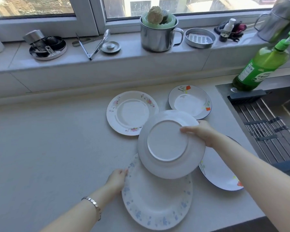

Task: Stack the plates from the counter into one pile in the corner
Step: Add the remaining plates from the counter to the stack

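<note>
Over on the left, the pale table (49, 139) runs up to a tiled windowsill (124, 59), with daylight pouring through the window behind. The left hand (117, 179), bracelet (93, 204) on the wrist, is in near, fingers curled on the left rim of the blue-flowered plate (157, 205). That plate lies at the table's near edge; whether the fingertips reach under it I cannot tell. Just beyond, the pink-flowered plate (129, 113) sits flat, face up.

Centre now: the plain white plate (167, 144) is up in the air, tilted, its underside and foot ring facing us. It overlaps the far rim of the blue-flowered plate and the near edge of the pink-flowered plate. The right hand (203, 133) pinches its right rim, thumb across the back, the other fingers out of sight behind it.

Farther right, the far orange-flowered plate (191, 101), dark-rimmed, rests on the table. The near orange-flowered plate (219, 173) is half covered by the right forearm. On the sill stands a steel mug (157, 37). At the far right a green bottle (263, 64) stands by the sink (266, 131), which is cut off by the frame.
</note>
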